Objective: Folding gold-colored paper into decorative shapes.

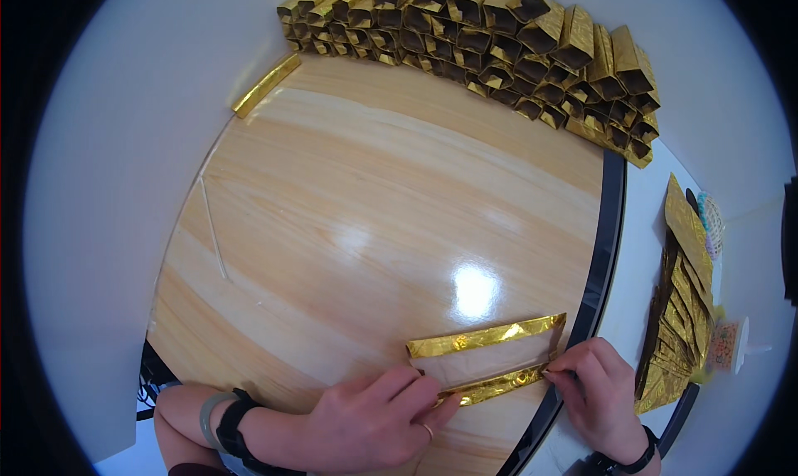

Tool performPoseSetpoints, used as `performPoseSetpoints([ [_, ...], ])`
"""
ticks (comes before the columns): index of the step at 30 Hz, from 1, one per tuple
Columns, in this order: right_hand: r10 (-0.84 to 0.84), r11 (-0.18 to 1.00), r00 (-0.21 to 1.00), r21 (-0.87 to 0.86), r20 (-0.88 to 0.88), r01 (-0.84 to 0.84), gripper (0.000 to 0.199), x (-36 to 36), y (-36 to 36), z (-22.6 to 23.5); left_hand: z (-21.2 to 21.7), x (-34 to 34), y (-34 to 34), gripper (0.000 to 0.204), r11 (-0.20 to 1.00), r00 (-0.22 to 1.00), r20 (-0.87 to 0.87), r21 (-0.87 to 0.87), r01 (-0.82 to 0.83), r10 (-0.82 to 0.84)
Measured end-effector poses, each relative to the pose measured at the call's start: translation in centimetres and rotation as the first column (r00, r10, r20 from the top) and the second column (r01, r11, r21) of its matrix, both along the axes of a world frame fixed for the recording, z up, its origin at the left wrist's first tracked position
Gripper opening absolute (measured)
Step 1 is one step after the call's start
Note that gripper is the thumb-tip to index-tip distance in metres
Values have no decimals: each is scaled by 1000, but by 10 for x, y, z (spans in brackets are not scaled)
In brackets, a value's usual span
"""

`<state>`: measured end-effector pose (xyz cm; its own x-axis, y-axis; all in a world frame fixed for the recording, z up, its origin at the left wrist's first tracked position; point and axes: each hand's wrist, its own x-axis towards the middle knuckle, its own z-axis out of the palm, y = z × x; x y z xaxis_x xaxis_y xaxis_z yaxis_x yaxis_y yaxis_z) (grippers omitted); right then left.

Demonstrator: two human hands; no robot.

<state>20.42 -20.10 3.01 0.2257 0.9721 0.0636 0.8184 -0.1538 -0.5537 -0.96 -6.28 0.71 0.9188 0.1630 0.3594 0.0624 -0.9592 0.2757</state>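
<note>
A sheet of gold foil paper (486, 366) lies at the near right of the table, its pale inner side up. Its far and near edges are folded over into shiny gold strips. My left hand (378, 418), a ring on one finger, is closed at the near left end of the paper, with the fingertips partly hidden. At the near right corner, my right hand (597, 397) pinches the paper between thumb and fingers.
Many gold paper tubes (474, 39) are stacked along the far edge. A folded gold strip (266, 85) rests by the left wall, with a thin white stick (214, 228) nearer. At right are fanned gold sheets (677, 326) and a tub of coloured bits (728, 345).
</note>
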Motion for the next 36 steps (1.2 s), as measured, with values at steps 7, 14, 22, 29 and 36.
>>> performPoseSetpoints([
  [7,103,991,992,-91,76,-96,15,9,4,3,4,1,5,23,1000,999,-50,-24,15,-16],
  [14,105,993,993,-58,56,-102,18,10,3,1,5,5,4,21,990,998,-51,-137,-28,22],
  [22,82,996,993,11,89,-83,25,8,5,4,4,1,7,29,977,996,20,-197,-83,89],
  [29,120,959,990,247,75,-135,28,18,0,-5,17,-8,11,37,981,997,60,191,32,-44],
  [36,190,964,977,169,101,-204,27,21,3,-9,7,-2,3,23,997,994,-89,-28,-74,71],
])
